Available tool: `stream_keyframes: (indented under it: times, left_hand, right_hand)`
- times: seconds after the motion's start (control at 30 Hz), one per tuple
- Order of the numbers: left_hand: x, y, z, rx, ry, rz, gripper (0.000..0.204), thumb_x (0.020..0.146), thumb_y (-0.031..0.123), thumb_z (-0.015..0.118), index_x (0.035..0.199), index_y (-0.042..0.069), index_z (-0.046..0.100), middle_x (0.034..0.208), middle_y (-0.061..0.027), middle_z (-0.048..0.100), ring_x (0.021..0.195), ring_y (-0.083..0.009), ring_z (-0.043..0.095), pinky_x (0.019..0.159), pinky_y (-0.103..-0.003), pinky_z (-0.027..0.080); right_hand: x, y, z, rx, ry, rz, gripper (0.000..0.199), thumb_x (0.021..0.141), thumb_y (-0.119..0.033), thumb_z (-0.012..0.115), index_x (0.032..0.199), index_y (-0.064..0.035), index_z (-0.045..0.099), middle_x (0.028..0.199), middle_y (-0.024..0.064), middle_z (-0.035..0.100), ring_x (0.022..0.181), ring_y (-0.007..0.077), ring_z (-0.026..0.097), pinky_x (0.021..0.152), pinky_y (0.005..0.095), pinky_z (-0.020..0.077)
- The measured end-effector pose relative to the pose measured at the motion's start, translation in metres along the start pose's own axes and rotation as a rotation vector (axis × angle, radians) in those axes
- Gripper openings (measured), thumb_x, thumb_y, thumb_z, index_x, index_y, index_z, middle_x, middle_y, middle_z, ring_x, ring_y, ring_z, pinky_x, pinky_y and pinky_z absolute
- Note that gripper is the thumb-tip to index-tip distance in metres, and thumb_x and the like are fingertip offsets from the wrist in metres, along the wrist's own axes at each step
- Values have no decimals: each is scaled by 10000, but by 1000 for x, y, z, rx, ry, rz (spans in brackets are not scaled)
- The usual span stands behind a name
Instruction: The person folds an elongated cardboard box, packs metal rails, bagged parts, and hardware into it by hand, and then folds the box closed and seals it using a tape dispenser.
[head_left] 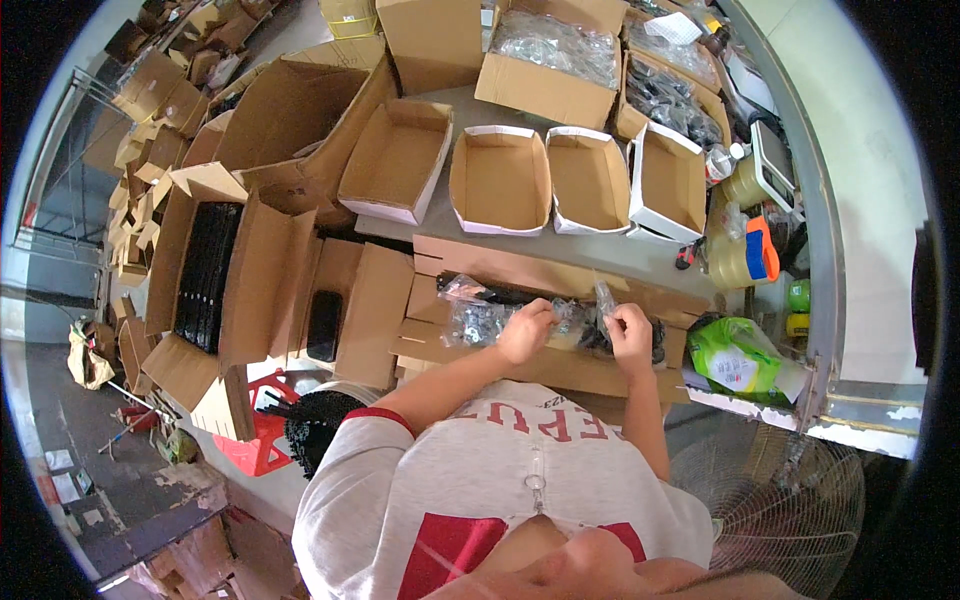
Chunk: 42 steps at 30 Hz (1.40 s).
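Note:
A long open cardboard box (pixel 480 352) lies before me on the table. Inside it are transparent plastic bags (pixel 470 322) with small parts, along with dark pieces (pixel 480 290) partly covered by the plastic. Over the middle of this box, my left hand (pixel 527 332) is closed in a pinch; what its fingers hold, if anything, is too small to make out. My right hand (pixel 630 338), a little to the right, grips the upper end of a small transparent plastic bag (pixel 605 297). More bagged dark parts lie beneath and between both hands.
Several shallow white-edged trays (pixel 500 180) stand behind the box. Farther back, a carton (pixel 550 95) holds plastic bags. At left, a tall carton (pixel 235 290) contains black flat pieces (pixel 208 275). A green bag (pixel 738 355) sits at right; a wire fan guard (pixel 775 490) is below it.

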<state>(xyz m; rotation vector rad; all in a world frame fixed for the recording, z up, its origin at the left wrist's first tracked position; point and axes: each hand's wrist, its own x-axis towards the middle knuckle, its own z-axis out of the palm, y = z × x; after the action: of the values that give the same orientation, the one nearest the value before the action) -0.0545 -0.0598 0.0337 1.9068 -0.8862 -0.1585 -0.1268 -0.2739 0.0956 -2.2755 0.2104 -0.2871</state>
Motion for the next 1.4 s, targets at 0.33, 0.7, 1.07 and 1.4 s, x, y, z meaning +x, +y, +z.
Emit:
stream_keyframes:
  times: [0.33, 0.7, 1.07, 1.4]
  left_hand:
    - [-73, -25, -50, 520, -475, 136, 455, 745, 244, 645, 1177, 145, 543, 1284, -82, 430, 1205, -280, 401, 987, -547, 297]
    - [-25, 2, -48, 667, -574, 97, 770, 714, 367, 712, 1389, 235, 365, 1507, -102, 175, 1389, -324, 155, 1035, -643, 176]
    - [-12, 4, -45, 798, -454, -92, 1004, 604, 650, 700, 1408, 170, 340, 1508, -86, 210, 1395, -342, 127, 1035, -670, 140]
    - [29, -37, -29, 570, -436, -124, 636, 629, 474, 757, 1165, 194, 560, 1202, -79, 498, 1141, -276, 462, 889, -534, 354]
  right_hand:
    - [-7, -2, 57, -113, -95, -392, 61, 734, -42, 612, 756, -25, 558, 863, 139, 578, 811, 327, 564, 714, 397, 477]
    - [43, -13, 41, -705, -125, -67, 577, 832, -406, 608, 1286, -69, 491, 1357, 165, 441, 1222, 378, 425, 1018, 515, 335]
    - [-38, -10, -5, -831, -648, 55, 1012, 701, -722, 560, 1442, -106, 251, 1503, 103, 238, 1348, 369, 272, 1095, 554, 169]
    - [-1, 73, 11, -439, -200, -301, 569, 573, -464, 777, 985, -100, 631, 980, 85, 622, 824, 304, 534, 834, 440, 437]
